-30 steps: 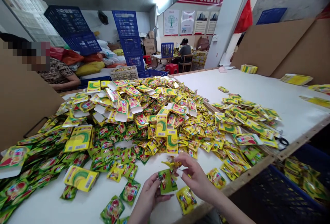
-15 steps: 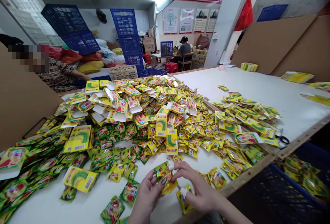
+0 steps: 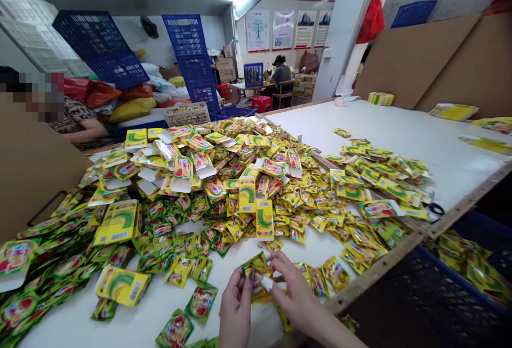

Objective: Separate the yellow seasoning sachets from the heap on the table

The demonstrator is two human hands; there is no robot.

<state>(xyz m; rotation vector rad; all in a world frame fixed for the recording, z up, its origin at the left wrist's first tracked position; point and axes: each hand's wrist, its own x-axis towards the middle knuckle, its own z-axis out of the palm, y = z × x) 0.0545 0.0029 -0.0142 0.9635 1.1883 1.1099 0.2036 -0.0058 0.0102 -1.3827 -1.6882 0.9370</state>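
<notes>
Near the table's front edge, my left hand (image 3: 237, 297) is closed, thumb against fingers, on a small green candy packet (image 3: 256, 262) with a yellow packet (image 3: 261, 297) below it. From the right, my right hand (image 3: 298, 297) pinches at the same packets, its thumb and a fingertip covered in white. Its fingers hide part of them. Under my right hand another yellow packet (image 3: 285, 320) shows partly. To the left lie loose green packets (image 3: 201, 302). Several yellow packets (image 3: 334, 273) lie to the right.
A big heap of packets (image 3: 312, 198) and flat printed boxes (image 3: 247, 194) covers the table middle. A wooden rail (image 3: 384, 252) edges the table, with a blue crate (image 3: 452, 284) below. A co-worker (image 3: 80, 118) sits at the left behind cardboard (image 3: 36, 166); another person (image 3: 281, 76) sits farther back.
My right thumb has moved up and in onto the packets, and my hands are closer together. The view has shifted slightly. The co-worker's arm at the left has drawn back.
</notes>
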